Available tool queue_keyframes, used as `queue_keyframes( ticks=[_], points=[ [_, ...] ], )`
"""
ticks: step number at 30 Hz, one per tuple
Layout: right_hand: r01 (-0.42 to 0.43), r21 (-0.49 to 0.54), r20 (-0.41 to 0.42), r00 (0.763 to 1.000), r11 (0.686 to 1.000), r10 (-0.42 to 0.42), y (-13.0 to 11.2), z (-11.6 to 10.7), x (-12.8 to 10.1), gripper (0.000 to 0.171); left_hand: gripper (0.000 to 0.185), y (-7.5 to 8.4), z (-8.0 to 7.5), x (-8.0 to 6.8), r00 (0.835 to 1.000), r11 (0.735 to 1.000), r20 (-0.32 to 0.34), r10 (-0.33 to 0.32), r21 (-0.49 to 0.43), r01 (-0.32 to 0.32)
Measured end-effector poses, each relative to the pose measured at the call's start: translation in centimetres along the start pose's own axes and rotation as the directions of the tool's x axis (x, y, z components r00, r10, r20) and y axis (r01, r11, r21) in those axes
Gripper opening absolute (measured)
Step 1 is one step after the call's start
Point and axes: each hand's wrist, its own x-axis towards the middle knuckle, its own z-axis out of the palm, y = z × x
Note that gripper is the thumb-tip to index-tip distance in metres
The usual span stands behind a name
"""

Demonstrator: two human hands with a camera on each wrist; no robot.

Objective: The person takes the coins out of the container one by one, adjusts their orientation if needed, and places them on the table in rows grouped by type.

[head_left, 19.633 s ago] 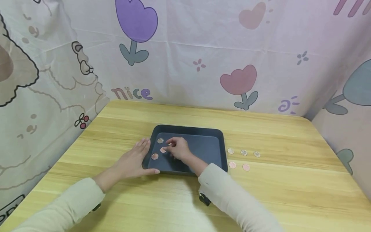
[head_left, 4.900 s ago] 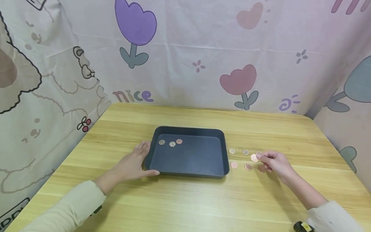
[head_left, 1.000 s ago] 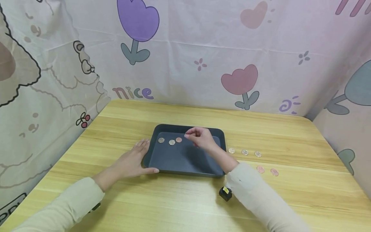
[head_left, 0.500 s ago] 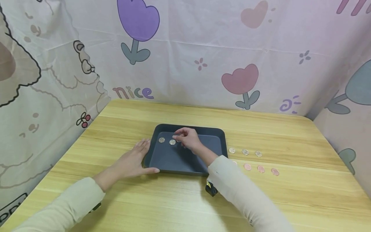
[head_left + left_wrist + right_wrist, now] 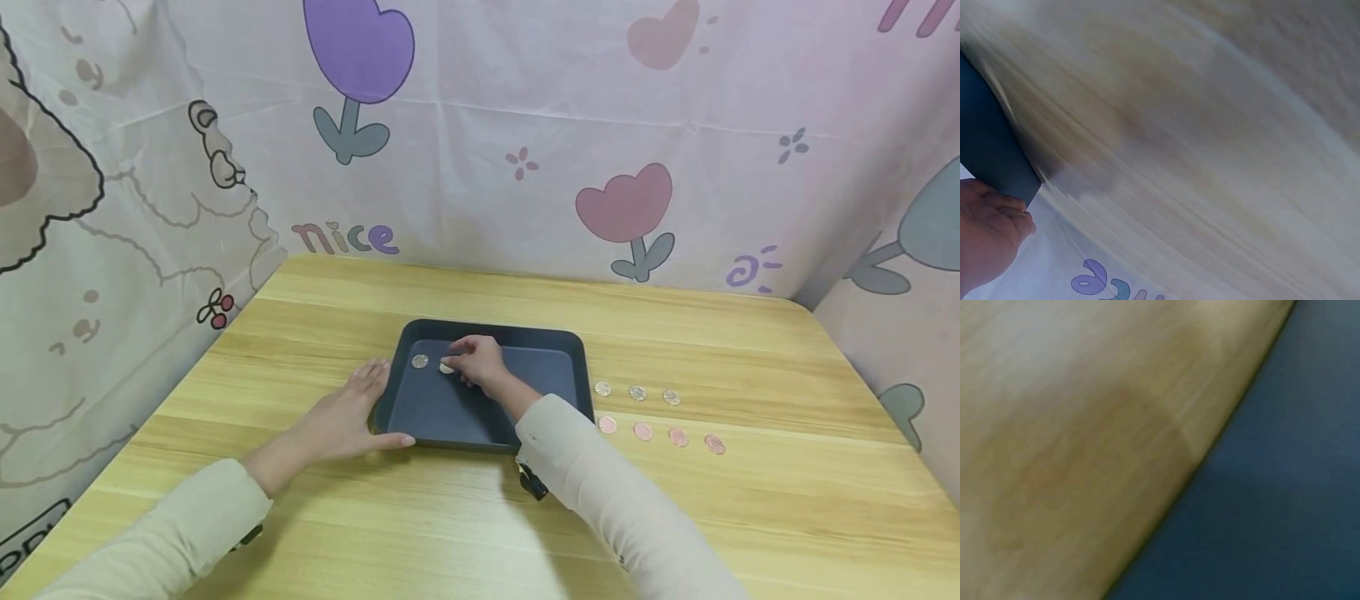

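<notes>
A dark rectangular baking tray [image 5: 525, 400] lies on the wooden table. My left hand [image 5: 341, 425] rests against its left side with straight fingers, the thumb along the front edge; the left wrist view shows this hand [image 5: 991, 231] at the tray's corner [image 5: 997, 144]. Inside the tray, my right hand [image 5: 480, 364] reaches down with bent fingers, the thumb tip over a silver-coloured coin [image 5: 446, 368]. Whether it pinches this coin is hidden. Another silver-coloured coin [image 5: 420, 361] lies to its left. The copper coin seen here earlier is out of sight, behind the right hand.
Right of the tray, a row of silver-coloured coins [image 5: 637, 392] lies behind a row of several copper coins [image 5: 678, 437]. The wooden table [image 5: 420, 525] runs back to a patterned cloth [image 5: 480, 183]. The right wrist view shows only table and tray [image 5: 1272, 506], blurred.
My right hand has moved left across the tray, down to the coins. Since the older frames, copper coins have gone from the tray to the table row. The left hand stays put.
</notes>
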Motion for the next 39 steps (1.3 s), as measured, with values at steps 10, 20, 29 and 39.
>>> queue_keyframes(
  ticks=[10,20,29,39],
  points=[
    [0.008,-0.132,0.012,1.000,0.991,-0.006,0.4,0.2,0.4,0.020,0.111,0.1,0.0,0.0,1.000,1.000,0.000,0.002,-0.006,-0.002],
    [0.037,-0.288,0.018,0.999,0.957,-0.033,-0.1,0.5,0.1,0.012,0.111,0.1,-0.1,-0.1,1.000,1.000,-0.002,-0.011,-0.020,0.011],
    [-0.003,-0.361,0.001,1.000,0.932,0.004,-0.2,0.3,0.0,0.016,0.111,0.3,0.0,-0.1,1.000,1.000,-0.007,-0.007,-0.025,0.007],
    [0.016,-0.332,-0.005,1.000,0.943,-0.019,-0.2,-0.4,-0.8,0.015,0.111,0.3,-0.1,-0.2,1.000,1.000,-0.007,-0.019,-0.021,0.018]
  ],
)
